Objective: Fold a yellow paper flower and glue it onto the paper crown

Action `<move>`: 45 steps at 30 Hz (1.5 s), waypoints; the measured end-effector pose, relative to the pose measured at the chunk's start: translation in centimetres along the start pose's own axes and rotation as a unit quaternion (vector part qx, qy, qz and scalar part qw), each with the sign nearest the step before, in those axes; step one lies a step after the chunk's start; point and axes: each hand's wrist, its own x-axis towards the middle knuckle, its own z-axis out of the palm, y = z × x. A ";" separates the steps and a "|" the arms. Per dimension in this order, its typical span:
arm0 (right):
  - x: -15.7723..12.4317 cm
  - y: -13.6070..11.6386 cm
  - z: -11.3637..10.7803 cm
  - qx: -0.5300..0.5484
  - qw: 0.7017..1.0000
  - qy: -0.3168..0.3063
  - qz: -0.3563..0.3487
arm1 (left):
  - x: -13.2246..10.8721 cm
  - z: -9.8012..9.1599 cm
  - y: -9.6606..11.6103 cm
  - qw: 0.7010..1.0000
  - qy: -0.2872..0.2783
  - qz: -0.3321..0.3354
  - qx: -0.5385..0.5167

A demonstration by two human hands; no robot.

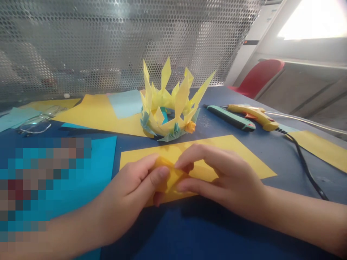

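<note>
Between my two hands is a small folded piece of yellow paper (169,180). My left hand (138,182) is closed on it, the thumb lying on top and the other fingers behind. On its right side, the thumb and fingers of my right hand (222,173) pinch the same piece. Both hands are over a larger yellow sheet (238,155) on the table. Just beyond that sheet stands a yellow paper crown (181,97) with tall points, green paper leaves and an orange paper flower (190,126) at its base.
A yellow glue gun (252,113) and a green-and-black utility knife (230,118) lie at the right, a black cord (300,151) trailing forward. Glasses (38,124) and coloured sheets are at the left. Below them, a blurred-out patch covers part of a blue sheet (100,169). Behind rises a perforated metal panel (108,47).
</note>
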 end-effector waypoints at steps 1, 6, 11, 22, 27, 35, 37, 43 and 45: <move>0.0 0.0 0.0 -0.001 1.000 -0.003 -0.006 | 0.0 0.0 0.0 1.000 0.000 -0.004 -0.005; 0.1 0.2 0.0 -0.016 0.999 -0.003 -0.030 | -0.1 0.0 0.3 1.000 0.019 -0.007 -0.004; 0.2 0.3 -0.2 -0.035 0.998 -0.013 -0.044 | -0.1 0.1 0.8 0.999 0.013 -0.011 0.050; 0.0 -0.6 0.0 -0.041 0.999 0.015 -0.024 | -0.2 0.1 1.0 0.976 -0.053 0.060 0.202; -0.1 -0.9 0.3 -0.041 0.998 0.035 0.010 | -0.5 -0.1 1.3 0.982 -0.069 0.041 0.173; -0.5 -0.8 0.9 0.042 0.995 0.069 0.061 | -0.1 0.1 0.5 0.988 -0.050 0.038 0.144; -0.4 -0.9 0.9 0.052 0.993 0.075 0.071 | -0.2 0.2 0.6 0.987 -0.052 0.028 0.149; -0.2 -1.1 0.9 0.079 0.991 0.067 0.083 | -0.2 0.2 1.2 0.984 -0.064 0.025 0.165; -0.1 -1.2 0.9 0.067 0.992 0.064 0.081 | -0.1 0.2 1.2 0.986 -0.057 0.027 0.153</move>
